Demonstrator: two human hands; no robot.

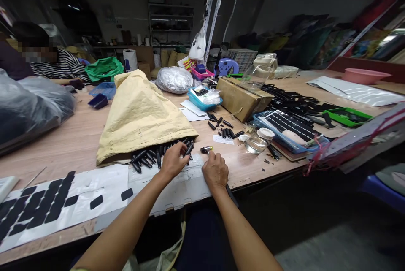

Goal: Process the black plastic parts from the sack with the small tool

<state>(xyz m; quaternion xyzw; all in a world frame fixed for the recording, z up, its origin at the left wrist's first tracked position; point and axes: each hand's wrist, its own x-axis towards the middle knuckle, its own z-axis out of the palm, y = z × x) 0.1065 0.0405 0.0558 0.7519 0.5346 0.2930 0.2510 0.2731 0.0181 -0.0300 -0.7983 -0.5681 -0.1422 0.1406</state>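
Note:
My left hand [173,160] reaches into a heap of small black plastic parts [152,155] spilling from the mouth of a tan sack [139,115], and its fingers pinch one black part [189,149]. My right hand [215,169] rests closed on a white sheet [186,184] at the table's front edge. A small black piece with a yellow tip [206,149] shows at its fingertips, and a dark tool [230,195] pokes out under its palm.
White backing sheets with black pads [41,203] lie front left. A cardboard box [243,98], solar panels in a blue tray [284,125], a small lidded jar [257,141] and loose black parts [226,129] sit right. Another person in stripes [60,66] sits far left.

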